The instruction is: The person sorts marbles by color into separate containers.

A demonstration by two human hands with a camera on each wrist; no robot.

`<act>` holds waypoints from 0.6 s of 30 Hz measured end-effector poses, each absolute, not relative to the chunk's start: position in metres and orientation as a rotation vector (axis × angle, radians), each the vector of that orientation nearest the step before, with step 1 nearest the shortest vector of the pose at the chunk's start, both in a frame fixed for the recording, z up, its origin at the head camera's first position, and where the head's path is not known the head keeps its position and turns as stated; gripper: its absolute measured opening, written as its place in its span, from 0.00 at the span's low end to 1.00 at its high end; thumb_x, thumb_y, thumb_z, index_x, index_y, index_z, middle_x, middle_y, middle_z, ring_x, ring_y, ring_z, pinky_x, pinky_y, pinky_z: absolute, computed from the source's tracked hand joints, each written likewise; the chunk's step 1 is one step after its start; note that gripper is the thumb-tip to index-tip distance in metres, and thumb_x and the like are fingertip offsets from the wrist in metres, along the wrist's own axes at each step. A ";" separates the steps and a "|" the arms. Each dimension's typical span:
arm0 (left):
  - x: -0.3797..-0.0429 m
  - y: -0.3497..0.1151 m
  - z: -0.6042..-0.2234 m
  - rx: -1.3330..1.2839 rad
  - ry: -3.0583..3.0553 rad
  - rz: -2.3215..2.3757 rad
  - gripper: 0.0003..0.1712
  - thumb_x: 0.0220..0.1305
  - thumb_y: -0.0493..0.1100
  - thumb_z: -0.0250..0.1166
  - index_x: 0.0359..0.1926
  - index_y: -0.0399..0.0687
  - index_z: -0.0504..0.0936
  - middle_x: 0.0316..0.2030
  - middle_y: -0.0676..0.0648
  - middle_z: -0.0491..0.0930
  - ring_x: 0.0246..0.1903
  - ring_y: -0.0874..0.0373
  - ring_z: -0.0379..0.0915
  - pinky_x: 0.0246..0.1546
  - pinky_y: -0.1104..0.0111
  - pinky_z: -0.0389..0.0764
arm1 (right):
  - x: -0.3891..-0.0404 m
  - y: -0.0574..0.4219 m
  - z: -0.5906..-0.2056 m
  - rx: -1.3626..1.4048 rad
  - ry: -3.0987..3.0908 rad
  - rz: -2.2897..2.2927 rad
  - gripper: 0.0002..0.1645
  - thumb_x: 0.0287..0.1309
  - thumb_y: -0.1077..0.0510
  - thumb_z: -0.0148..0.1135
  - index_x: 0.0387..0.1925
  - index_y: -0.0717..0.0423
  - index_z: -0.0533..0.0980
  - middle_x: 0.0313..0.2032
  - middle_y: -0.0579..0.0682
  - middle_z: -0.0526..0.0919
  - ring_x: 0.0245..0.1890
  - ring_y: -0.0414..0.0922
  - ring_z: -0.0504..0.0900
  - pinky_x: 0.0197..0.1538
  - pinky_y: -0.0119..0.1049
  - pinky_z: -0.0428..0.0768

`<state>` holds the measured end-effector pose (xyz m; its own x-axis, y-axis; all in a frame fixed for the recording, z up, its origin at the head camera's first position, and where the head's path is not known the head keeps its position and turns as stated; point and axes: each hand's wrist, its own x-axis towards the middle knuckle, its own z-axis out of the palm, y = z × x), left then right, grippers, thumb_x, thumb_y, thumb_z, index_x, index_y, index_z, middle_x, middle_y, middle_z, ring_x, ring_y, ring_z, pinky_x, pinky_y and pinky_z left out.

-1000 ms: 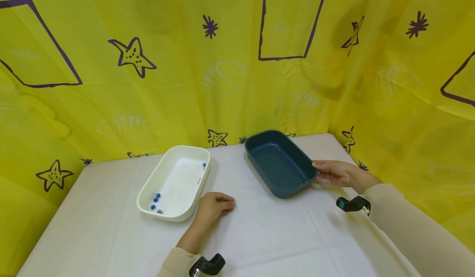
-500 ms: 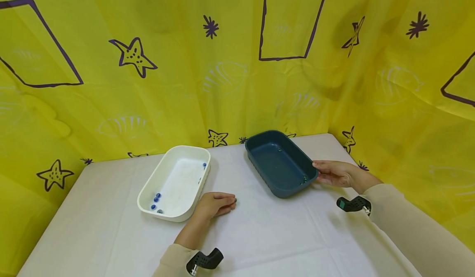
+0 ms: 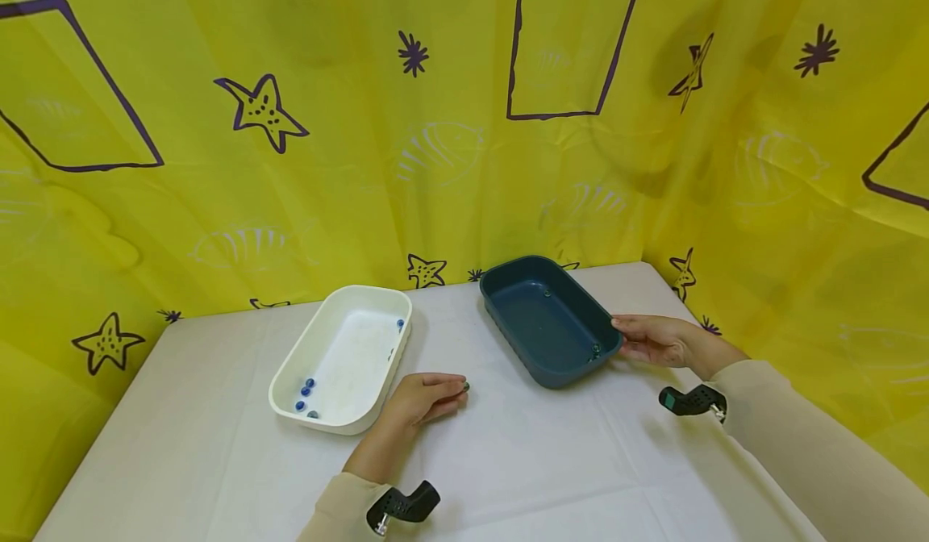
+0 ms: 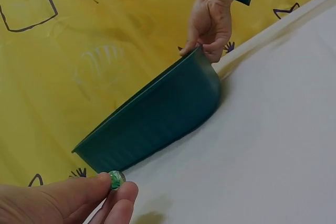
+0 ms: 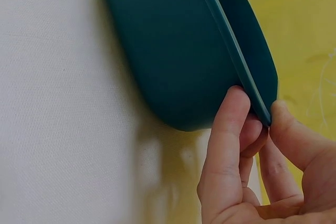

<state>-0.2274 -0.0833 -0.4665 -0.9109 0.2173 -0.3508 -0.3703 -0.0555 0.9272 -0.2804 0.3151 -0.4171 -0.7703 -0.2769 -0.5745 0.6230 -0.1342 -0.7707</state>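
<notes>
A green-and-clear glass marble (image 4: 117,180) is pinched between the thumb and fingers of my left hand (image 3: 423,401), just above the table between two trays. With my right hand (image 3: 656,340) I grip the rim of a dark teal tray (image 3: 547,328) at its near right corner; the right wrist view shows the thumb (image 5: 294,135) on the inner side of the rim and fingers outside. Inside the teal tray lie a few green marbles (image 3: 596,350). Left of my left hand is a white tray (image 3: 352,356) holding several blue marbles (image 3: 306,391).
A white cloth covers the table (image 3: 537,461). A yellow curtain (image 3: 348,163) with dark starfish and fish drawings hangs close behind the trays and along the right side. Black wrist mounts (image 3: 402,506) sit on both sleeves.
My left hand has shifted slightly to the right and forward, and the marble at its fingertips, hidden a second ago, now shows. My right hand and both trays have stayed in place.
</notes>
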 end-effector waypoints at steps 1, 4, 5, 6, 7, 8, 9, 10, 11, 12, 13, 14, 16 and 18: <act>-0.228 -0.083 -0.466 -0.165 1.827 2.021 0.17 0.63 0.29 0.64 0.52 0.23 0.79 0.40 0.38 0.86 0.34 0.59 0.85 0.40 0.70 0.86 | -0.280 0.315 -0.417 0.390 1.545 -1.953 0.15 0.72 0.61 0.51 0.33 0.47 0.82 0.33 0.48 0.82 0.32 0.39 0.82 0.45 0.32 0.86; -0.228 -0.081 -0.464 -0.179 1.818 2.017 0.17 0.63 0.30 0.64 0.52 0.24 0.79 0.39 0.39 0.87 0.34 0.59 0.85 0.40 0.70 0.86 | -0.280 0.315 -0.416 0.380 1.552 -1.946 0.14 0.72 0.61 0.51 0.34 0.47 0.82 0.33 0.47 0.82 0.32 0.38 0.82 0.45 0.32 0.86; -0.228 -0.080 -0.463 -0.183 1.818 2.013 0.17 0.64 0.31 0.64 0.51 0.24 0.80 0.39 0.39 0.87 0.34 0.59 0.85 0.40 0.70 0.86 | -0.280 0.315 -0.416 0.381 1.553 -1.944 0.14 0.72 0.61 0.52 0.34 0.47 0.82 0.33 0.47 0.82 0.32 0.38 0.82 0.46 0.32 0.86; -0.229 -0.079 -0.462 -0.185 1.815 2.013 0.17 0.64 0.31 0.64 0.52 0.25 0.80 0.39 0.40 0.87 0.34 0.59 0.85 0.40 0.70 0.86 | -0.280 0.315 -0.416 0.385 1.555 -1.944 0.14 0.72 0.61 0.52 0.34 0.47 0.82 0.33 0.47 0.81 0.32 0.38 0.82 0.46 0.32 0.86; -0.229 -0.079 -0.461 -0.184 1.813 2.014 0.17 0.64 0.31 0.64 0.52 0.25 0.80 0.39 0.40 0.87 0.34 0.60 0.85 0.40 0.70 0.86 | -0.280 0.315 -0.416 0.384 1.555 -1.942 0.14 0.72 0.61 0.52 0.34 0.47 0.82 0.33 0.47 0.81 0.32 0.38 0.82 0.46 0.32 0.86; -0.229 -0.078 -0.461 -0.184 1.811 2.014 0.17 0.64 0.31 0.64 0.52 0.25 0.80 0.39 0.40 0.87 0.34 0.60 0.85 0.40 0.70 0.86 | -0.280 0.315 -0.416 0.384 1.555 -1.942 0.14 0.72 0.61 0.52 0.34 0.47 0.82 0.33 0.48 0.81 0.32 0.38 0.82 0.46 0.32 0.86; -0.229 -0.077 -0.460 -0.182 1.810 2.015 0.17 0.64 0.31 0.64 0.52 0.25 0.80 0.39 0.40 0.87 0.34 0.60 0.85 0.39 0.71 0.86 | -0.280 0.315 -0.416 0.386 1.553 -1.943 0.14 0.72 0.61 0.52 0.33 0.47 0.82 0.33 0.48 0.81 0.32 0.39 0.82 0.46 0.32 0.86; -0.229 -0.076 -0.459 -0.179 1.812 2.015 0.17 0.64 0.32 0.64 0.52 0.25 0.80 0.39 0.40 0.87 0.34 0.60 0.85 0.39 0.71 0.86 | -0.280 0.315 -0.416 0.394 1.551 -1.946 0.14 0.72 0.61 0.52 0.33 0.47 0.82 0.33 0.48 0.81 0.32 0.39 0.82 0.46 0.33 0.86; -0.229 -0.076 -0.458 -0.176 1.811 2.017 0.17 0.64 0.32 0.64 0.52 0.25 0.80 0.39 0.40 0.87 0.34 0.60 0.85 0.39 0.71 0.86 | -0.280 0.315 -0.417 0.393 1.546 -1.948 0.14 0.72 0.61 0.52 0.33 0.47 0.82 0.33 0.48 0.82 0.32 0.39 0.82 0.46 0.33 0.86; -0.230 -0.075 -0.457 -0.175 1.808 2.020 0.17 0.64 0.31 0.64 0.52 0.25 0.79 0.39 0.40 0.87 0.34 0.60 0.85 0.39 0.71 0.86 | -0.280 0.315 -0.417 0.389 1.542 -1.949 0.15 0.72 0.61 0.51 0.34 0.48 0.82 0.33 0.48 0.82 0.33 0.39 0.82 0.46 0.33 0.86; -0.230 -0.074 -0.457 -0.176 1.809 2.020 0.17 0.64 0.31 0.64 0.52 0.25 0.79 0.39 0.40 0.87 0.33 0.60 0.85 0.39 0.71 0.86 | -0.280 0.315 -0.417 0.385 1.538 -1.950 0.15 0.72 0.62 0.51 0.34 0.48 0.82 0.33 0.48 0.82 0.33 0.39 0.82 0.46 0.33 0.86; -0.231 -0.074 -0.457 -0.172 1.807 2.021 0.17 0.64 0.31 0.64 0.53 0.25 0.79 0.39 0.39 0.87 0.33 0.61 0.85 0.39 0.71 0.86 | -0.281 0.315 -0.417 0.383 1.534 -1.952 0.15 0.72 0.62 0.51 0.34 0.48 0.82 0.33 0.48 0.82 0.33 0.39 0.82 0.46 0.32 0.86; -0.232 -0.072 -0.457 -0.164 1.807 2.019 0.17 0.65 0.32 0.64 0.53 0.26 0.80 0.40 0.39 0.87 0.34 0.61 0.85 0.40 0.71 0.86 | -0.281 0.315 -0.417 0.373 1.528 -1.954 0.15 0.72 0.62 0.50 0.34 0.48 0.82 0.33 0.48 0.82 0.33 0.39 0.83 0.45 0.32 0.86; -0.233 -0.071 -0.457 -0.153 1.805 2.012 0.17 0.65 0.32 0.64 0.53 0.26 0.80 0.41 0.39 0.87 0.34 0.61 0.85 0.40 0.72 0.86 | -0.281 0.315 -0.418 0.363 1.530 -1.952 0.15 0.73 0.62 0.50 0.34 0.48 0.81 0.33 0.47 0.82 0.33 0.39 0.83 0.44 0.32 0.86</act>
